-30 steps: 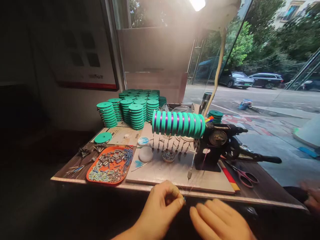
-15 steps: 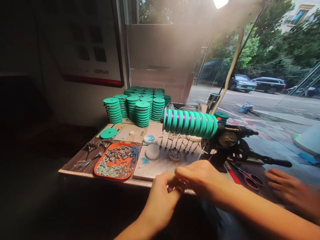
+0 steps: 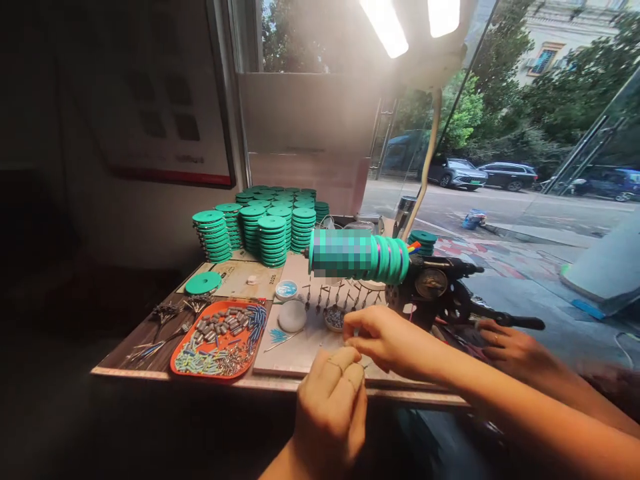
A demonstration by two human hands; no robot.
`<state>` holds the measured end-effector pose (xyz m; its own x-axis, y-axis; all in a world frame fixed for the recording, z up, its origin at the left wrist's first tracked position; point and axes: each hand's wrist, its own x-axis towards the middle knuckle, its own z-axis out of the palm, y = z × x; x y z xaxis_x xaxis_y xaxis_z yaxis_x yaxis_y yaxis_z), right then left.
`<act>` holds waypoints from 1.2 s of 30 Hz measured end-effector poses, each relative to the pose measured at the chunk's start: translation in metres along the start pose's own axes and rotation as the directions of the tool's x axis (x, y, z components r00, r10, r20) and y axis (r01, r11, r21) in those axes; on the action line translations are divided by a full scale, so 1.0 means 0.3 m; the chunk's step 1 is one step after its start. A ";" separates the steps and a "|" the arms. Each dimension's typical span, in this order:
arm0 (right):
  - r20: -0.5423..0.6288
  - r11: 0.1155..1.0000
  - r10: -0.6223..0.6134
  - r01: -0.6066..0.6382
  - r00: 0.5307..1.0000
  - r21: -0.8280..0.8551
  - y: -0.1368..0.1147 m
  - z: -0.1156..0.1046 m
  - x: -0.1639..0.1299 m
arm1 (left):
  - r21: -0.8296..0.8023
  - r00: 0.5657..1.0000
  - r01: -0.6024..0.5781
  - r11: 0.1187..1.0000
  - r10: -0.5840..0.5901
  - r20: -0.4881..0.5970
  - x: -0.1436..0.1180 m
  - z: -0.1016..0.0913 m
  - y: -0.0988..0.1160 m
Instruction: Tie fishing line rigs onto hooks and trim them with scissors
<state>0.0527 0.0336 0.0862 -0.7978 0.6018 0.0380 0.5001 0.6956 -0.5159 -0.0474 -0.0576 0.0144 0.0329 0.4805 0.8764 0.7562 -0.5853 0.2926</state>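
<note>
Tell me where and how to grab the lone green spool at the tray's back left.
Grip the lone green spool by its round rim, thumb and fingers on opposite edges, probably coming down from above and the left. It lies flat, broad face up, so the rim is what fingers can pinch. Stacked spools stand behind it; dark metal pieces and the orange tray lie nearer the wearer.

"2025" on tan board (image 3: 239,285), wall poster (image 3: 167,100) lettering illegible
</note>
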 end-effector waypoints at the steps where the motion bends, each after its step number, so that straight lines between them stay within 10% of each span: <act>1: 0.011 1.000 0.011 -0.011 1.000 -0.003 -0.004 -0.006 0.006 | -0.031 1.000 0.002 1.000 -0.001 0.022 0.003 -0.003 -0.002; 5: -0.059 0.999 0.028 -0.030 0.998 -0.044 -0.016 -0.012 -0.055 | -0.214 0.946 0.293 0.932 -0.250 0.205 -0.001 -0.024 0.009; 9: -0.430 0.989 0.083 -0.023 0.899 0.144 0.018 0.073 -0.236 | -0.346 0.570 0.821 0.453 -0.628 0.530 -0.020 -0.031 0.030; 12: -0.348 0.791 0.413 -0.142 0.841 0.595 0.058 0.223 -0.322 | -0.378 0.366 0.916 0.133 -0.665 0.651 -0.031 -0.022 0.037; 16: -0.032 0.247 0.424 -0.081 0.905 0.966 0.074 0.424 -0.293 | -0.420 0.267 0.903 -0.090 -0.649 0.713 -0.040 -0.004 0.036; 22: 0.072 -0.109 0.350 -0.035 0.934 0.993 0.090 0.479 -0.256 | -0.393 0.226 0.907 -0.149 -0.615 0.755 -0.032 0.006 0.034; 24: 0.059 -0.038 0.366 -0.048 0.929 0.998 0.109 0.458 -0.275 | -0.338 0.178 0.924 -0.179 -0.581 0.794 -0.017 0.009 0.041; 26: -0.161 0.332 0.417 0.016 0.895 0.943 0.127 0.434 -0.300 | -0.271 0.099 0.931 -0.243 -0.549 0.830 0.004 0.013 0.051; 28: -0.531 0.844 0.249 0.088 0.810 0.530 0.139 0.414 -0.323 | -0.187 0.005 0.930 -0.318 -0.496 0.868 0.025 0.019 0.060; 30: -0.685 0.996 -0.078 0.084 0.725 -0.024 0.146 0.405 -0.343 | -0.114 -0.049 0.941 -0.320 -0.461 0.886 0.043 0.025 0.065; 32: -0.668 0.952 -0.261 0.071 0.697 -0.298 0.146 0.406 -0.356 | -0.121 0.045 0.984 -0.128 -0.484 0.874 0.055 0.028 0.064; 36: -0.654 0.911 -0.354 0.086 0.669 -0.404 0.116 0.388 -0.353 | -0.202 0.522 0.795 0.572 -0.477 0.707 0.052 0.020 0.060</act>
<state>0.1154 -0.0515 -0.0354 -0.4902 0.4133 0.7674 0.5228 0.8439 -0.1205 -0.0293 -0.0567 0.0310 0.1185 0.9918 0.0473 0.3267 -0.0840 0.9414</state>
